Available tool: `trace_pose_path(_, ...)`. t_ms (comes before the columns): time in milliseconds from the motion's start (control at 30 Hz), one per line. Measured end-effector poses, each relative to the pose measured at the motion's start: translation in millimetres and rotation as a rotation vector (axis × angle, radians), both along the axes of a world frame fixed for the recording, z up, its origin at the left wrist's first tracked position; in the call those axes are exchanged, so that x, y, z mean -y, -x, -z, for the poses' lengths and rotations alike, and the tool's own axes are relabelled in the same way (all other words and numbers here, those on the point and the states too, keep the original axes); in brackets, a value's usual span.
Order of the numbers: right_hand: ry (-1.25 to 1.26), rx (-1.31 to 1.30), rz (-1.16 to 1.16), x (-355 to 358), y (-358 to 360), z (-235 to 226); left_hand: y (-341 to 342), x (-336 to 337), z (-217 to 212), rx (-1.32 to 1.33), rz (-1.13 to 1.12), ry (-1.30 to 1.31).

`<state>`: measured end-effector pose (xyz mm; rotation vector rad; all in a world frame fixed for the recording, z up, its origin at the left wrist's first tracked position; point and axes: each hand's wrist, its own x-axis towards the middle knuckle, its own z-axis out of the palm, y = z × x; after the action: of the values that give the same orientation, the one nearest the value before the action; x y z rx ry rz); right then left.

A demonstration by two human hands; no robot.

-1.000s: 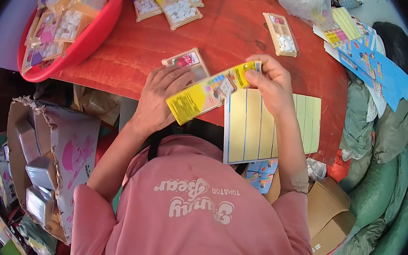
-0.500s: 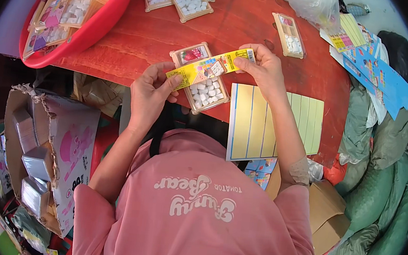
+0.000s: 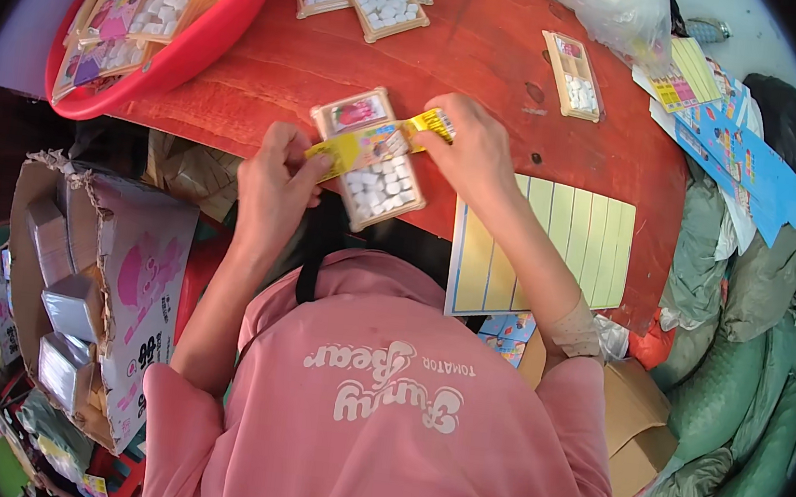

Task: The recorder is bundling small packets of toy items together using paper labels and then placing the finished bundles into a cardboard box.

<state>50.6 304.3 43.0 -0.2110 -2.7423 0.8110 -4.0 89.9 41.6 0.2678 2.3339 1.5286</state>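
Note:
A yellow printed label strip (image 3: 371, 145) lies across a shallow clear-lidded case (image 3: 382, 189) of small white pieces, over its middle. Pinched in my left hand (image 3: 277, 174) is the strip's left end, beside the case. My right hand (image 3: 470, 147) grips the other end, which bends up from the case's right edge. The case sits tilted at the table's near edge, with a pink picture showing in its top compartment. How much of the strip touches the lid I cannot tell.
A red basin (image 3: 230, 25) of similar cases stands at the left. More labelled cases (image 3: 385, 6) lie at the back, a single case (image 3: 574, 77) at the back right. Yellow label sheets (image 3: 574, 238) overlap the red table's (image 3: 496, 55) near edge. A carton (image 3: 141, 309) holds clear-wrapped stacks.
The strip, held above the case before, is now down across its middle. My right hand has moved left and closer to the case, and the strip's right end now bends.

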Motion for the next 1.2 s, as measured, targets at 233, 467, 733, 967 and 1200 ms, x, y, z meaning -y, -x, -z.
trace_pose_path(233, 0.131, 0.045, -0.143, 62, 0, 5, -13, 61, 29, 0.043, -0.148, -0.060)
trace_pose_path(467, 0.096, 0.078, -0.161, 67, 7, 3, -27, 49, 36, 0.032, -0.211, -0.243)
trace_pose_path(733, 0.085, 0.051, -0.132, 70, 4, 6, -26, 44, 37, 0.098, -0.217, -0.303)
trace_pose_path(967, 0.124, 0.047, -0.127, 70, 4, 7, -24, 48, 55, 0.029, -0.198, -0.252)
trace_pose_path(1200, 0.558, 0.062, -0.094, 58, 0, -1, -32, 56, 37, 0.497, -0.191, -0.717)
